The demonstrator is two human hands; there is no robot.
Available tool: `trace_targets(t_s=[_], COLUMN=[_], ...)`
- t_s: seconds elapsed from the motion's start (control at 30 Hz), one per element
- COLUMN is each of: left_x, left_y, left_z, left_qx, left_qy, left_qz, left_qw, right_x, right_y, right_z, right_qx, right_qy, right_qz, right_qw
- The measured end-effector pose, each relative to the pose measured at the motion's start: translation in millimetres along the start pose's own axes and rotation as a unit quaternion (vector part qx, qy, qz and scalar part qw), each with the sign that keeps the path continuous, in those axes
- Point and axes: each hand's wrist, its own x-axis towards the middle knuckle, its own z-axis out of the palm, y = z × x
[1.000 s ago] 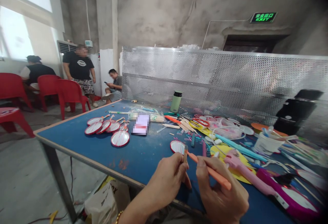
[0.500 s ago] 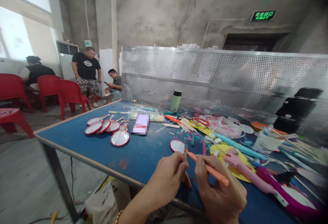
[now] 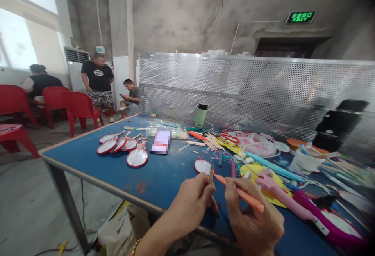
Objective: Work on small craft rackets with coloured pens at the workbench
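Both hands work close together at the near edge of the blue desk (image 3: 88,162). The left hand (image 3: 190,205) has its grip closed around a short wooden stick (image 3: 211,175), pinched upright between thumb and fingertips so the tip pokes up. The right hand (image 3: 252,217) is closed on an orange tool (image 3: 238,192), a slim pen-like shaft slanting up-left until its point meets the stick. Both pieces look light and stiff; the stick seems thin enough to snap if bent, so a hold low down near the fingers looks safest, and the tool sits best gripped mid-shaft like a pencil. Just beyond the hands lies a small round red-rimmed fan (image 3: 202,166), with more red-rimmed fans (image 3: 123,146) farther left and a green bottle (image 3: 201,116) well back.
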Motion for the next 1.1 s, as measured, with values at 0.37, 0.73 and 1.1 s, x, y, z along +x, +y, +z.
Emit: trace_targets(t_s=[0.37, 0.73, 1.1], left_x=[0.3, -1.3, -1.3], left_y=[1.8, 7.5, 6.9], left_z=[-0.4, -0.3, -0.5], left_qx=[0.004, 0.007, 0.008], left_qy=[0.000, -0.001, -0.005], left_qz=[-0.002, -0.013, -0.008], left_qw=[1.000, 1.000, 1.000], right_x=[0.8, 1.4, 2.0], right_y=[-0.7, 0.0, -0.3], right_z=[1.4, -0.6, -0.5], right_qx=[0.010, 0.025, 0.019], right_qy=[-0.005, -0.007, -0.003], right_qz=[0.000, -0.013, -0.011], right_qw=[1.000, 1.000, 1.000])
